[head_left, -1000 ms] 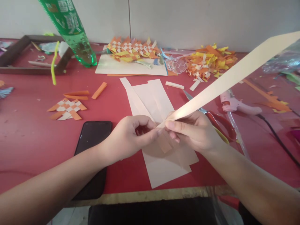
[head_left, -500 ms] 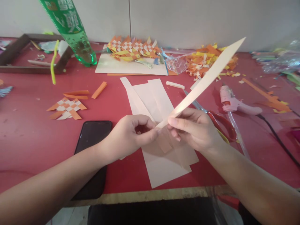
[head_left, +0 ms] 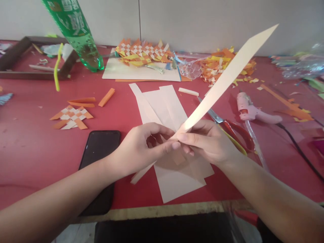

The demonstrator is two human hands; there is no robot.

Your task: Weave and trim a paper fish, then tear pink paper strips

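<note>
A long cream paper strip (head_left: 222, 81) rises to the upper right from between my two hands. My left hand (head_left: 144, 145) pinches its lower part between thumb and fingers. Right beside it, my right hand (head_left: 209, 140) grips the strip with the thumb on top. A narrow end of paper (head_left: 143, 172) pokes out below my left hand. Beneath both hands lie white paper sheets and strips (head_left: 174, 184), overlapping on the red table. A small woven orange-and-white paper fish (head_left: 72, 116) lies to the left, near folded orange strips (head_left: 106, 97).
A black phone (head_left: 101, 148) lies under my left forearm. Scissors (head_left: 215, 116) and a pink glue gun (head_left: 253, 109) with a cord are at right. Behind stand a green bottle (head_left: 87, 44), woven paper fish (head_left: 144, 52), orange paper scraps (head_left: 227, 62) and a dark frame (head_left: 30, 73).
The strip's upper end has swung higher and further right, showing more of its broad face. My left hand has shifted slightly right, closer to my right hand, and a lower paper end shows more.
</note>
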